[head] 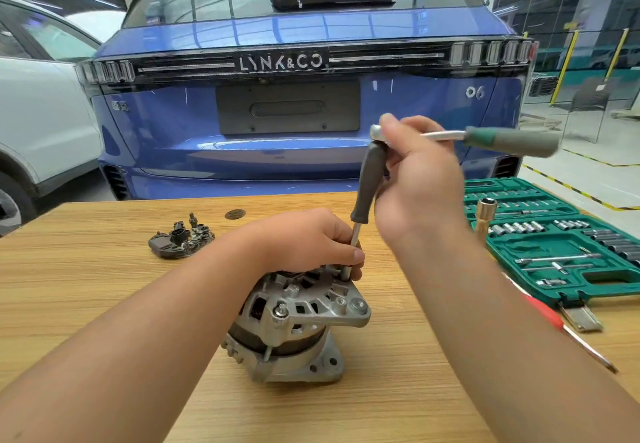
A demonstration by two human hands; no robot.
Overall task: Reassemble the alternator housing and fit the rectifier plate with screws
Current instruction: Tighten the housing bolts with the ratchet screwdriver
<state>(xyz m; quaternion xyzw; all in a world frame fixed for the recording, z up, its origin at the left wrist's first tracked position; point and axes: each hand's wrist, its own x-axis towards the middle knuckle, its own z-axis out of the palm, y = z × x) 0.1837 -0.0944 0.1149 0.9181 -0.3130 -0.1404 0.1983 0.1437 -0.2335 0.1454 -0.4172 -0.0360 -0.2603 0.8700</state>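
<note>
1. Alternator (294, 321) standing upright on the wooden table (104, 269), near centre, finned end housing facing up, so the bolt holes around the rim are open to a tool coming from above.
2. Left hand (311, 241) resting on top of the housing, fingers curled round the lower shaft of the socket driver (367, 186) just above the casting; probably steadying both the body and the tool tip over a housing bolt.
3. Driver tilted slightly, dark grip rising to the right and away, metal shaft dropping to the far right edge of the housing top; the fastener itself hidden behind the fingers.
4. Right hand (422, 172) raised above and right of the alternator, fingers wrapped round the joint where a ratchet (485, 137) meets the driver's top end; ratchet handle sticking out to the right, blurred, probably mid-swing for extra torque.
5. Both forearms reaching in from the near edge, left low and almost flat, right angled steeply up at the wrist.
6. Rectifier plate (180, 238) lying apart on the table, far left of the alternator, not yet fitted, so housing bolts probably come first.
7. Green socket set case (554, 234) open on the right, within reach; a loose deep socket (485, 217) upright at its left edge; red-handled screwdriver (568, 331) lying near the case.
</note>
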